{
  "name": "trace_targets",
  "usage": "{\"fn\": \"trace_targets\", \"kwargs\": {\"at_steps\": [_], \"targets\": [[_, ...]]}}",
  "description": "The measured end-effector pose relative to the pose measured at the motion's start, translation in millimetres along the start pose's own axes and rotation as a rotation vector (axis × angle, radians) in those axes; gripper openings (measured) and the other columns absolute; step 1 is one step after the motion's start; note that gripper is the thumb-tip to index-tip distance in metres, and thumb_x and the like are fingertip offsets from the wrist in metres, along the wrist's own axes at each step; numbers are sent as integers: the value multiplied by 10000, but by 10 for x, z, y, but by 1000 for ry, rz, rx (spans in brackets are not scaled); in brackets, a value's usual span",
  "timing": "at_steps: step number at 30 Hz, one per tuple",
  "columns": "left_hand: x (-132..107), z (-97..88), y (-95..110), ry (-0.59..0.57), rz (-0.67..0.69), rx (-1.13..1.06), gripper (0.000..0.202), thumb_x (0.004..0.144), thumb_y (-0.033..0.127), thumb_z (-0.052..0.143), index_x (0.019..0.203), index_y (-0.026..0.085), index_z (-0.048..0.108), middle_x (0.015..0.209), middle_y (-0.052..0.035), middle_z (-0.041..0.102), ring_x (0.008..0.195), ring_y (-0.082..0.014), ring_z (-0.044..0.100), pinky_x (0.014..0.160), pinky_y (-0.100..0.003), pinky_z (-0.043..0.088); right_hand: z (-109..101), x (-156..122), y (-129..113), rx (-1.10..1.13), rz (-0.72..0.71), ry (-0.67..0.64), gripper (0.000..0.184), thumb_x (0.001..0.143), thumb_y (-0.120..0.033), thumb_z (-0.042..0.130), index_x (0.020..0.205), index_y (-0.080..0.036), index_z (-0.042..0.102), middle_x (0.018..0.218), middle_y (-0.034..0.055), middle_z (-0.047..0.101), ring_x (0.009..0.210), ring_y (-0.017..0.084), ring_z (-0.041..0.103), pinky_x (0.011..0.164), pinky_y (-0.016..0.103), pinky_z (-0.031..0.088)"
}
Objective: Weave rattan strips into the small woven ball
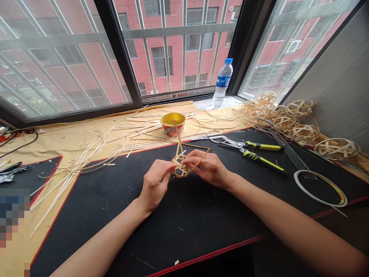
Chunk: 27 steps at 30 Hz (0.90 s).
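Pinching a woven bamboo ball (181, 169) between left hand (155, 184) and right hand (207, 167), both grips closed on it

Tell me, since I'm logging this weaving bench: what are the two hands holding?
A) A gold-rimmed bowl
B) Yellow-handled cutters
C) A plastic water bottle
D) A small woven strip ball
D: the left hand and the right hand both pinch the small woven strip ball between them, above the black mat.
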<state>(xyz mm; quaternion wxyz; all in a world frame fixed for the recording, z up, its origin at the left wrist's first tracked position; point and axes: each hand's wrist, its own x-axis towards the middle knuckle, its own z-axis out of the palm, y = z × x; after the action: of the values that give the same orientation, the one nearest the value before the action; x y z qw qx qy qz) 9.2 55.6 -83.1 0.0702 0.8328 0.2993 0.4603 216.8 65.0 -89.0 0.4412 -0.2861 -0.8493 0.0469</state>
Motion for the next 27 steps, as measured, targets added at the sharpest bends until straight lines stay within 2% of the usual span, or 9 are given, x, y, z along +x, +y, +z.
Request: {"fn": "trace_targets", "kwargs": {"at_steps": [5, 10, 27], "targets": [[-7, 1, -15, -23, 6, 14, 238, 871, 58, 509, 1019, 199, 629, 880, -40, 682, 819, -141, 615, 735, -282, 526, 8, 24, -20, -13, 9, 17, 147, 879, -141, 520, 992, -184, 603, 891, 68, 664, 765, 126, 650, 671, 217, 518], [-19, 12, -41, -6, 63, -7, 268, 845, 21, 532, 1018, 196, 638, 873, -43, 686, 811, -135, 616, 721, -269, 529, 23, 25, -13, -10, 1, 27, 122, 879, -134, 522, 975, -185, 578, 869, 61, 657, 732, 117, 636, 653, 215, 514], [-25, 12, -46, -7, 95, 12, 314, 828, 7, 543, 1056, 204, 632, 874, -42, 680, 801, -136, 614, 709, -266, 530, 32, 6, 12, 7, 21, 11, 141, 887, -150, 511, 1005, -194, 575, 878, 56, 638, 731, 117, 618, 642, 217, 505]]}}
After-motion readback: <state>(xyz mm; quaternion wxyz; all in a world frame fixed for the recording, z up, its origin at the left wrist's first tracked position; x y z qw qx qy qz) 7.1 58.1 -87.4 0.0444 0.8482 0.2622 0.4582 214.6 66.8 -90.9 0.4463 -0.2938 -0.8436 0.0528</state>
